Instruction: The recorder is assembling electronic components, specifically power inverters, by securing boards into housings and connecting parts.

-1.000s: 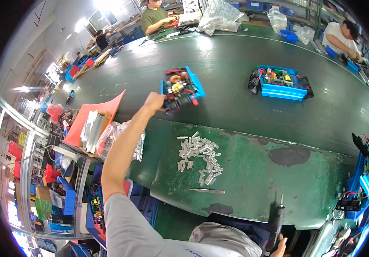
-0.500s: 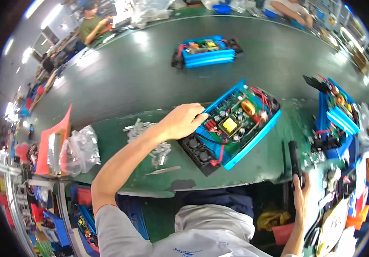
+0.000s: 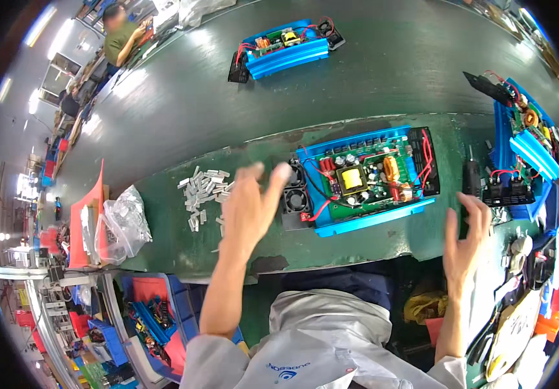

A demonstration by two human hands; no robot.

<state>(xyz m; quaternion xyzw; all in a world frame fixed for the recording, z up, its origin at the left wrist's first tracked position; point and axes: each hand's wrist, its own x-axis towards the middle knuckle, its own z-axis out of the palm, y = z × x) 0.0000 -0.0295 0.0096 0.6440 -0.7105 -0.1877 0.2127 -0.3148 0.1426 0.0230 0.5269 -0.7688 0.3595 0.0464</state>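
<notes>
A blue-cased unit [image 3: 373, 220] with a green circuit board, black fans at its left end and red wires lies on the green bench in front of me. My left hand [image 3: 253, 207] hovers just left of its fan end with the fingers spread and nothing in it. My right hand [image 3: 464, 240] is raised at the right of the unit, open too. A black screwdriver-like tool [image 3: 471, 175] sits right behind its fingertips.
A pile of small metal pieces [image 3: 202, 191] lies left of my left hand, then a clear plastic bag [image 3: 120, 220] and a red tray [image 3: 85, 214]. Another blue unit [image 3: 286, 45] rides the dark conveyor; a third [image 3: 526, 136] is at right. A person [image 3: 120, 35] works far left.
My left hand brought the blue unit from the conveyor onto the bench and has let go of it. My right hand, earlier gripping the black tool, has spread its fingers.
</notes>
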